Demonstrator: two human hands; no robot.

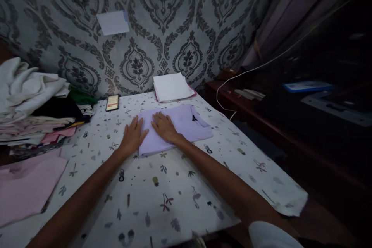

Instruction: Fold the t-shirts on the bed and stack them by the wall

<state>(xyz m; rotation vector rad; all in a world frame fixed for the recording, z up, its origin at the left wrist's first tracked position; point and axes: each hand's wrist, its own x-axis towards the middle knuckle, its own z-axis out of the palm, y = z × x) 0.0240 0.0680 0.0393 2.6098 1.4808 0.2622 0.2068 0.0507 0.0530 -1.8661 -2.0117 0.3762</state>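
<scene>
Patterned cloth (181, 186) lay under a folded shirt (187, 122); left hand (131, 139) and right hand (164, 128), fingers (135, 121) outstretched, gripping nothing, seemingly smoothed it; another fold probably needed an edge lifted.

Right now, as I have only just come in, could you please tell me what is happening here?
A person has both bare hands on a folded lavender garment with a small black print, which lies on a white patterned cloth. The left hand is at its left edge; the right hand rests on top, fingers spread. Behind it is a white-topped stack; to the left are a clothes pile and a pink garment.
</scene>
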